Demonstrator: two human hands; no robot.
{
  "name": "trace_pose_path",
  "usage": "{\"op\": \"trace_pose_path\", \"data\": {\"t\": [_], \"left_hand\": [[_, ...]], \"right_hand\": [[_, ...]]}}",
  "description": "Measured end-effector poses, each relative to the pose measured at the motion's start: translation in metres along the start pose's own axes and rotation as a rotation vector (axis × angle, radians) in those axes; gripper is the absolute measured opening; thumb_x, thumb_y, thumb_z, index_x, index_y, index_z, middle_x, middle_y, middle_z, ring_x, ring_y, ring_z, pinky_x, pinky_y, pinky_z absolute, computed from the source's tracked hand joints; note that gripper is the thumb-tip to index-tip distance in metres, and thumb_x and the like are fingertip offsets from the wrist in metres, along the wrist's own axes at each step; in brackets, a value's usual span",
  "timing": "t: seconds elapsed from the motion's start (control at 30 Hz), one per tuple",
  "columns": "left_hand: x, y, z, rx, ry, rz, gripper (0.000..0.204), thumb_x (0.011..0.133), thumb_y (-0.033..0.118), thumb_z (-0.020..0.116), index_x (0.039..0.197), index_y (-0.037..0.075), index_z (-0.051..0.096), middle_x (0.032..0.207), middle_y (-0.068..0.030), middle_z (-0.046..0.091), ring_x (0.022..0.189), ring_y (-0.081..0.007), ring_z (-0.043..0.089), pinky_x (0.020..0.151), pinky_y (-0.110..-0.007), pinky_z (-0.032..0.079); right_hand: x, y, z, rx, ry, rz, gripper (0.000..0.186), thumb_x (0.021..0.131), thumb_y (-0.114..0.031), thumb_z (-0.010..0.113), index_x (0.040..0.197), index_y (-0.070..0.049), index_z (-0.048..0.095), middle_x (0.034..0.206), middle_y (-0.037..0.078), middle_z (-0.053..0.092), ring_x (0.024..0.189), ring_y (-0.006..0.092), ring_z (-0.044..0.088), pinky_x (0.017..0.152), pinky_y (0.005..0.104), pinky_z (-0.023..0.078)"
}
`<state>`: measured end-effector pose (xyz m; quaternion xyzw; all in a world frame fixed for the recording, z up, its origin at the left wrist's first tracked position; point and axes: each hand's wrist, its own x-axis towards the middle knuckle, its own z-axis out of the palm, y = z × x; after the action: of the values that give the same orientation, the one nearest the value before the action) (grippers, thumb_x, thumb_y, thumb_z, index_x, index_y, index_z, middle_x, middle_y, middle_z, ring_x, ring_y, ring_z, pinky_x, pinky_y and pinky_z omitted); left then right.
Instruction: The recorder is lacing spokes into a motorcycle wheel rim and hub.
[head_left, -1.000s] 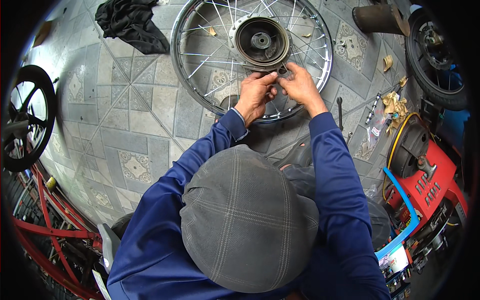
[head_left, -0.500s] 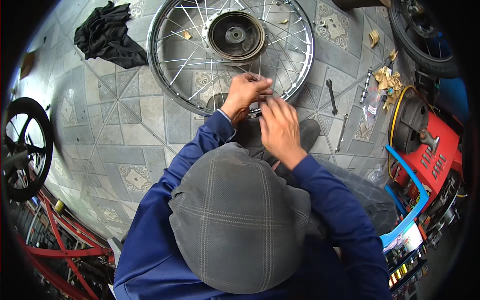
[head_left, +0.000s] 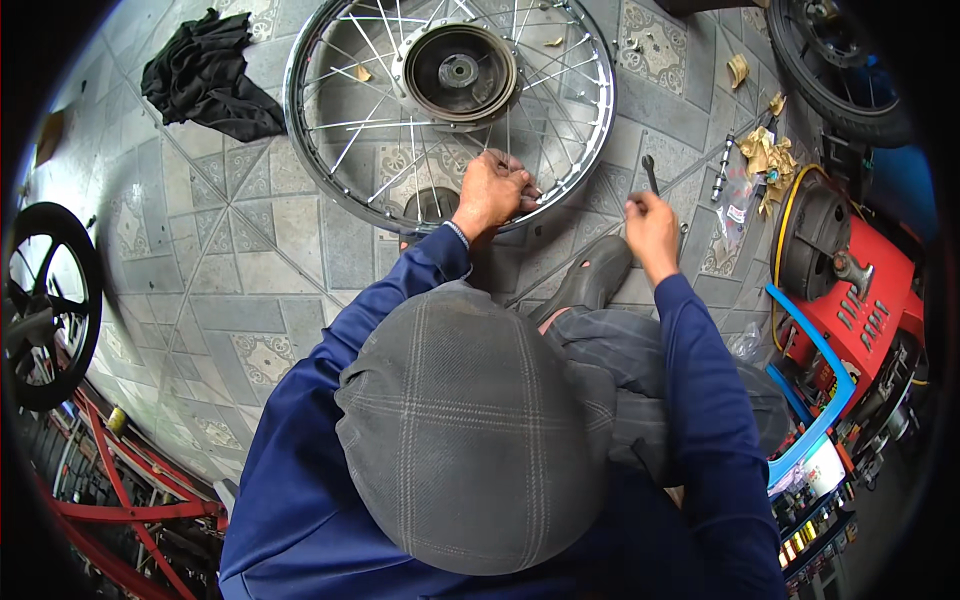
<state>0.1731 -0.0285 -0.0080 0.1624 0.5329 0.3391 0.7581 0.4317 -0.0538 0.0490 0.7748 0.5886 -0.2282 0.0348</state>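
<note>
Left hand (head_left: 490, 196): fingers curled close together at the near rim of the wheel (head_left: 458, 72); anything between them is hidden. Right of the wheel, the right hand (head_left: 654, 232) curls over the wrench (head_left: 650, 174); whether clamped, I cannot tell.

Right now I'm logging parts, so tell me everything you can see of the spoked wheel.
The spoked wheel has a shiny, metal-looking silver rim without a tyre, and many thin silver spokes. Its dull hub has a round, dark, open cavity facing up, with a small hole in the middle. The wheel lies roughly flat over the tiled floor, its far edge cut off by the picture. The left hand is at its near side; whether the fingers grip it is unclear.
</note>
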Motion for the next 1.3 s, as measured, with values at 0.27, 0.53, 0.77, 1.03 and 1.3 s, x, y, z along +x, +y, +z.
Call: {"op": "trace_pose_path", "data": {"t": [0.27, 0.53, 0.77, 1.03, 1.3], "left_hand": [[-0.002, -0.001, -0.01, -0.034, -0.029, -0.028, 0.013, 0.094, -0.005, 0.059, 0.101, -0.006, 0.048, 0.088, -0.02, 0.068, 0.079, -0.0277, 0.073, 0.061, -0.034, 0.064], [-0.005, 0.0, -0.013, -0.034, -0.034, -0.06, 0.015, 0.095, -0.004, 0.059, 0.105, -0.007, 0.048, 0.092, -0.0204, 0.068, 0.081, -0.0278, 0.073, 0.063, -0.035, 0.064], [-0.004, 0.003, -0.003, 0.001, 0.029, -0.064, 0.018, 0.095, -0.005, 0.058, 0.109, -0.007, 0.047, 0.094, -0.0199, 0.067, 0.081, -0.0266, 0.073, 0.059, -0.034, 0.063], [0.0, -0.005, -0.013, 0.028, -0.034, 0.008, 0.017, 0.094, -0.004, 0.057, 0.107, -0.009, 0.048, 0.094, -0.0219, 0.068, 0.08, -0.029, 0.074, 0.058, -0.036, 0.063], [-0.003, -0.012, 0.006, 0.009, -0.065, 0.059, 0.015, 0.092, -0.005, 0.058, 0.103, -0.009, 0.049, 0.087, -0.0201, 0.068, 0.074, -0.0285, 0.073, 0.052, -0.037, 0.062]], "right_hand": [[0.139, 0.009, 0.009, 0.086, 0.372, -0.137, 0.027, 0.087, -0.014, 0.069, 0.11, -0.001, 0.069, 0.096, 0.018, 0.073, 0.091, 0.0303, 0.072, 0.084, 0.0385, 0.054], [0.252, -0.03, -0.007, -0.082, 0.417, -0.343, 0.035, 0.088, -0.018, 0.067, 0.118, -0.002, 0.065, 0.11, 0.025, 0.065, 0.105, 0.0436, 0.061, 0.089, 0.0481, 0.05], [0.266, -0.029, -0.019, -0.231, 0.389, -0.391, 0.024, 0.09, -0.02, 0.063, 0.109, -0.005, 0.062, 0.099, 0.023, 0.063, 0.099, 0.0443, 0.061, 0.085, 0.0507, 0.049], [0.26, -0.005, -0.013, -0.19, 0.323, -0.512, 0.021, 0.083, -0.005, 0.057, 0.104, -0.004, 0.057, 0.106, 0.022, 0.062, 0.1, 0.0481, 0.059, 0.085, 0.0531, 0.049], [0.205, 0.033, 0.015, 0.336, 0.462, 0.075, 0.014, 0.089, -0.008, 0.065, 0.101, 0.001, 0.065, 0.092, 0.016, 0.067, 0.084, 0.0331, 0.067, 0.074, 0.0431, 0.053]]}}
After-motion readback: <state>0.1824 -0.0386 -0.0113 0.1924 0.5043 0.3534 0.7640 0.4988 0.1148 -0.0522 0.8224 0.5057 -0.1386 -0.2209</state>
